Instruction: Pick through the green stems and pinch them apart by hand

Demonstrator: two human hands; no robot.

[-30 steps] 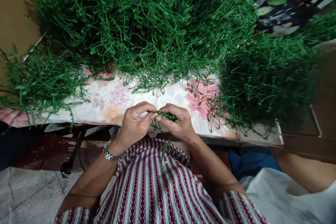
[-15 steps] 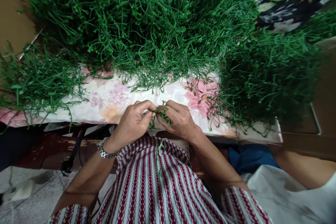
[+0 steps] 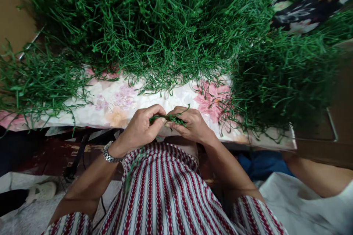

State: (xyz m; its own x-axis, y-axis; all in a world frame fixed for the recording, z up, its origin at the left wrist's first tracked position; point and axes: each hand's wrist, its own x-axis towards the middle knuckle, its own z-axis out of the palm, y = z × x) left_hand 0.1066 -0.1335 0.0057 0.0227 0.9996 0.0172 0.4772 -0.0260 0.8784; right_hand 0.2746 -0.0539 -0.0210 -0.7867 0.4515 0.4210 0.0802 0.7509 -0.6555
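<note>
Pinching green stems (image 3: 178, 120), apparently: left hand (image 3: 140, 126), right hand (image 3: 194, 126), fingers (image 3: 153, 110) curled inward.

A red-and-white striped top (image 3: 171, 191) is worn with a silver link wristband (image 3: 109, 153).

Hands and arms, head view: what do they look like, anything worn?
Left hand and right hand are both ungloved. A silver-coloured metal link band is worn on the left only. Sleeves have white and dark red patterned stripes.
</note>
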